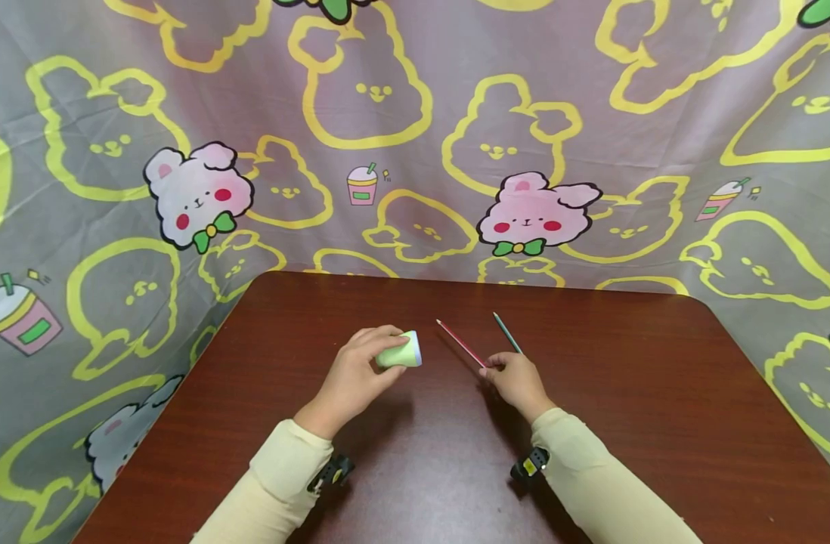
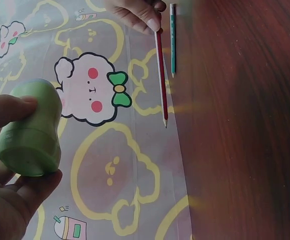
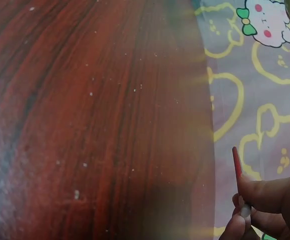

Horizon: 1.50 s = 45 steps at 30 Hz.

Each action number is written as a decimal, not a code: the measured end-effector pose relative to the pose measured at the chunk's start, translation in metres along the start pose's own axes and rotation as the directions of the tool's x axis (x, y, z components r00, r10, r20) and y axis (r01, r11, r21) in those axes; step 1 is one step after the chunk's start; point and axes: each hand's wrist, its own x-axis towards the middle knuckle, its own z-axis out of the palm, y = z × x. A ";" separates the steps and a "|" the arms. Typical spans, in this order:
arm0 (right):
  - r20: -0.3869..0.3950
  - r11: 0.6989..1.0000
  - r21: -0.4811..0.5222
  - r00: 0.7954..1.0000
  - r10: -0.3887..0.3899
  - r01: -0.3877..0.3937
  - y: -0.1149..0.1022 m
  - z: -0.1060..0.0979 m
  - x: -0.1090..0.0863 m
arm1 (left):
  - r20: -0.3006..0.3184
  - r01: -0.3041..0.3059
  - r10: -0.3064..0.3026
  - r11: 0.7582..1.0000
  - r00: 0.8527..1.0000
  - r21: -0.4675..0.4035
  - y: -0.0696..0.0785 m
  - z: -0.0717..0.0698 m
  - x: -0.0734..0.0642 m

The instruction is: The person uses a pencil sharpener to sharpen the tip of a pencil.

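My left hand point(image 1: 350, 374) holds a light green, waisted pencil sharpener point(image 1: 400, 351) above the table, thumb on one side and fingers on the other. Its pale end faces right in the head view; its green body point(image 2: 32, 132) fills the grip in the left wrist view. Between the thumb and fingers of my right hand point(image 1: 517, 381) is a red pencil point(image 1: 461, 342), its pointed tip toward the upper left. A green pencil point(image 1: 506, 332) lies just beyond the right hand, which hides its near end. In the right wrist view the red pencil point(image 3: 236, 162) is mostly hidden by fingers.
The dark brown wooden table point(image 1: 428, 468) has rounded far corners. A grey curtain point(image 1: 415, 68) with yellow outlines and rabbit prints hangs behind and beside it. Each wrist bears a black strapped device point(image 1: 332, 472).
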 end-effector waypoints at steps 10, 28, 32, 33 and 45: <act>-0.032 0.997 -0.074 0.999 -0.034 0.031 -0.001 0.006 0.003 | 0.022 0.012 -0.012 1.000 1.000 0.014 0.000 0.001 -0.002; -0.023 0.987 -0.161 0.999 -0.022 0.018 -0.001 0.011 0.005 | 0.039 -0.014 0.013 1.000 0.999 0.027 -0.003 0.005 0.001; -0.004 0.984 -0.177 1.000 -0.003 0.002 -0.002 0.012 0.005 | 0.045 -0.007 0.006 1.000 0.999 0.029 -0.002 0.005 0.000; 0.001 0.984 -0.177 1.000 0.004 -0.004 -0.003 0.012 0.004 | 0.046 -0.007 0.005 1.000 0.999 0.028 -0.002 0.005 0.000; 0.004 0.977 -0.213 1.000 0.023 -0.021 -0.002 0.017 0.004 | 0.029 -0.015 0.015 1.000 0.999 0.018 0.000 0.004 0.000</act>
